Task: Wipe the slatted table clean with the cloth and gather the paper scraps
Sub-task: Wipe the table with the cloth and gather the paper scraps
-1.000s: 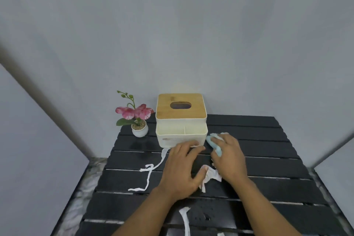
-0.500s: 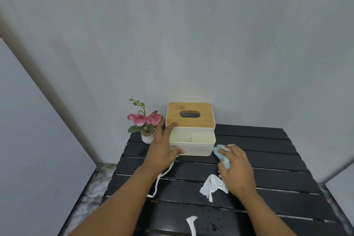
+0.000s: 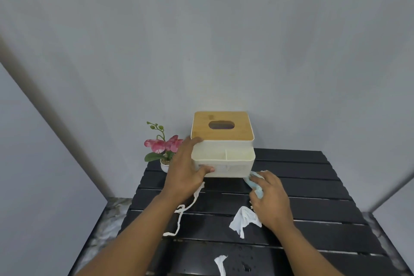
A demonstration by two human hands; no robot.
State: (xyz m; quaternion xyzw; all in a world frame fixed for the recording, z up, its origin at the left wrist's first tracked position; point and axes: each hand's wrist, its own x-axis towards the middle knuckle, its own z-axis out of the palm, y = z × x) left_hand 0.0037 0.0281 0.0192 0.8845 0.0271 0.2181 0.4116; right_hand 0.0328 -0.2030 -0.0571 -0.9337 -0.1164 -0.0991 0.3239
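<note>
Against grey wall (image 3: 201, 29), black slatted table (image 3: 313, 188)

- The left forearm (image 3: 134, 235) and the right forearm (image 3: 307, 251) are seen bare from the lower edge of the view to the wrists.
- The left hand (image 3: 186, 172) and the right hand (image 3: 271, 201) are uncovered.
- What is worn higher up cannot be told.

Three paper scraps (image 3: 182, 209) (image 3: 243, 219) (image 3: 220, 263) lie lower centre on one slatted table (image 3: 313, 186). Also in frame: one cloth (image 3: 254, 182), one tissue box (image 3: 224, 127), one potted orchid (image 3: 161, 145), two hands: left hand (image 3: 186, 175), right hand (image 3: 271, 201).
</note>
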